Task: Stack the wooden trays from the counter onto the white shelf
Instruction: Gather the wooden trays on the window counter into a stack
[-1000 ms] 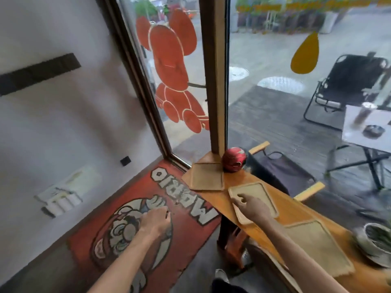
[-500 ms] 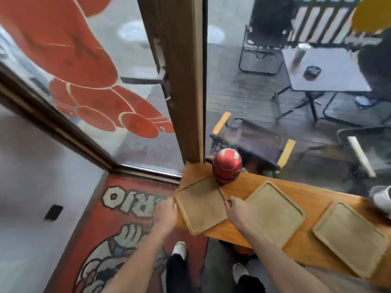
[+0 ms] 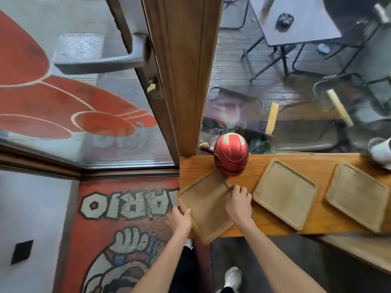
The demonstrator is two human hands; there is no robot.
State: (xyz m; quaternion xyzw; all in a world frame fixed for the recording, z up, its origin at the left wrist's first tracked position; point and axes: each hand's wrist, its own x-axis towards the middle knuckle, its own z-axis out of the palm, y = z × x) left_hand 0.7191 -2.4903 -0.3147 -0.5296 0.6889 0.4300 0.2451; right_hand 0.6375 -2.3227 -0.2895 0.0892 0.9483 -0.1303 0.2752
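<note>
Three wooden trays lie in a row on the wooden counter (image 3: 317,163). The leftmost tray (image 3: 208,205) sits at the counter's left end, overhanging the front edge. My left hand (image 3: 179,218) grips its left edge with fingers curled around the rim. My right hand (image 3: 239,199) rests on its right edge, fingers on the rim. The middle tray (image 3: 285,195) and the right tray (image 3: 357,197) lie flat and untouched. No white shelf is in view.
A red helmet-shaped object (image 3: 231,157) stands on the counter just behind the leftmost tray. A wooden post (image 3: 184,77) rises at the counter's left end beside a glass door. A white pot (image 3: 380,150) sits at the far right. A red floor mat (image 3: 127,229) lies below.
The view has come closer to the counter. My left hand rose from beside the mat to the leftmost tray's left edge. My right hand shifted from the middle tray to the leftmost tray's right edge.
</note>
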